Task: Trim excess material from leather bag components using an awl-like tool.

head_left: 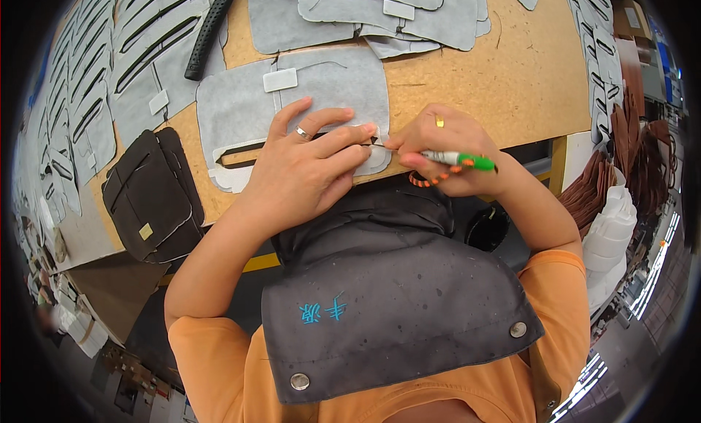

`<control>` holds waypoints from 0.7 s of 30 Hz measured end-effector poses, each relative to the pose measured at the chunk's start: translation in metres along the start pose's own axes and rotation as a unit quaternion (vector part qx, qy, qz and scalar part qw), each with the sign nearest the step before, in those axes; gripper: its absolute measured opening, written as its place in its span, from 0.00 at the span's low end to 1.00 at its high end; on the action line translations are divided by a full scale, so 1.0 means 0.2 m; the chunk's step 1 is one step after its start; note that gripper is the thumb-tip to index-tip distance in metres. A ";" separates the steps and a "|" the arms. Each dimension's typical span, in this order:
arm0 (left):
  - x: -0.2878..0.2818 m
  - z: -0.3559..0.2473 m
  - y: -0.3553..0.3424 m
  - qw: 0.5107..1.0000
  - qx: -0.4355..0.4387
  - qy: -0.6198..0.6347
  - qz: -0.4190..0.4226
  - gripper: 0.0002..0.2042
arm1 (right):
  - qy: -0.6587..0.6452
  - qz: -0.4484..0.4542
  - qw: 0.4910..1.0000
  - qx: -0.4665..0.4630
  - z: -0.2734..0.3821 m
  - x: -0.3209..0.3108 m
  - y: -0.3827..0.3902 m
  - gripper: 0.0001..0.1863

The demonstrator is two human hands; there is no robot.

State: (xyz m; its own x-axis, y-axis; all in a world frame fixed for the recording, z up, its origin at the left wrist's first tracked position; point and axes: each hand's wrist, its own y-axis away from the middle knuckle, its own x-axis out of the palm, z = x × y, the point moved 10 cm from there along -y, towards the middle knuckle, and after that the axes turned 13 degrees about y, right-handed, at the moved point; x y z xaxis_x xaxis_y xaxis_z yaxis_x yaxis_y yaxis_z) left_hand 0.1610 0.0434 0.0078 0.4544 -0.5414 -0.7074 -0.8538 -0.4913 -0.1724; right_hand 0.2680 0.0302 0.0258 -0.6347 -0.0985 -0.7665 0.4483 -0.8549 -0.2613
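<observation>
My left hand [307, 167] lies flat, fingers spread, pressing on a grey fabric panel [241, 101] with a long slot cut in it, at the near edge of the wooden table [511, 79]. A ring sits on one finger. My right hand [438, 142] holds a pen with a white barrel and green end [460, 159], its tip touching the panel beside my left fingertips. A white template piece [232, 176] shows under the panel's lower edge.
A dark brown bag piece [153, 196] lies at the left. Several grey cut panels [95, 79] are stacked left and at the back [380, 14]. A black ribbed tube [208, 32] rests at the back left. Brown pieces [635, 153] pile at the right.
</observation>
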 end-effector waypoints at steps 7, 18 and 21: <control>-0.01 0.00 0.02 1.000 0.007 -0.009 -0.012 0.09 | 0.130 -0.038 0.985 -0.106 0.11 0.05 0.15 0.09; -0.03 0.00 0.02 0.999 0.003 0.045 -0.021 0.14 | 0.068 -0.156 0.985 -0.001 0.06 -0.11 0.20 0.16; -0.02 -0.01 0.02 1.000 0.011 0.010 -0.009 0.17 | 0.141 -0.137 0.980 -0.026 0.12 -0.09 0.16 0.17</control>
State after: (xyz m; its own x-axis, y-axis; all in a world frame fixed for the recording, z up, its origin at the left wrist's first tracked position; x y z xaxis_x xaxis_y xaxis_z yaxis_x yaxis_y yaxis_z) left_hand 0.1561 0.0421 0.0117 0.4740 -0.5468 -0.6902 -0.8512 -0.4851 -0.2003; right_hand 0.2789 -0.0069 0.0451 -0.5393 0.2816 -0.7937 0.3226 -0.8015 -0.5036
